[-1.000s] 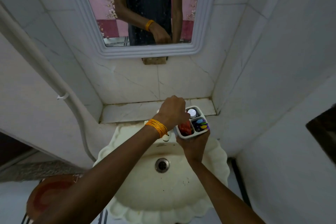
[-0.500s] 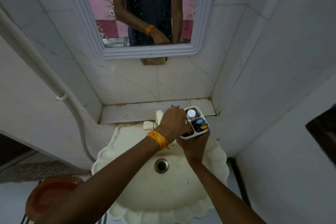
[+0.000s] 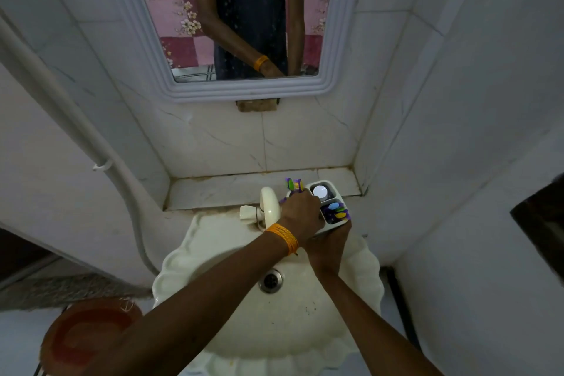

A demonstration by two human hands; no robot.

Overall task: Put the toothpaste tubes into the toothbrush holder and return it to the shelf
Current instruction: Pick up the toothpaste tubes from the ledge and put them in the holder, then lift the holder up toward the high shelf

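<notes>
A: Starting w/ the biggest thing: the basin (image 3: 213, 253) sits under the person, and the toothbrush holder (image 3: 331, 224) is held over its back rim, probably so anything dropped lands in the bowl.

B: And the shelf (image 3: 229, 189)?

A: Tiled ledge behind the tap (image 3: 270, 204), under the mirror (image 3: 232, 24). Holder's back corner overlaps its right end in view, but it's carried, not set down, so the return isn't done yet.

B: Who's carrying it?

A: The right hand (image 3: 328, 246) cups it from below, fingers wrapped round the base. That keeps it level and leaves the top free for loading.

B: The left hand (image 3: 302, 214)?

A: Wrist w/ an orange band (image 3: 282, 238), hand closed over the holder's left compartment. A purple toothbrush (image 3: 294, 185) w/ green-yellow bristles sticks up past the knuckles; looks pinched in those fingers, prob. being shifted to make room. Can't confirm, fingertips are hidden.

B: Toothpaste tubes?

A: A white round cap (image 3: 320, 191) shows in the back compartment, likely one tube standing upright. Front compartment holds more brush heads (image 3: 337, 210). The left compartment is hidden by the hand.
</notes>
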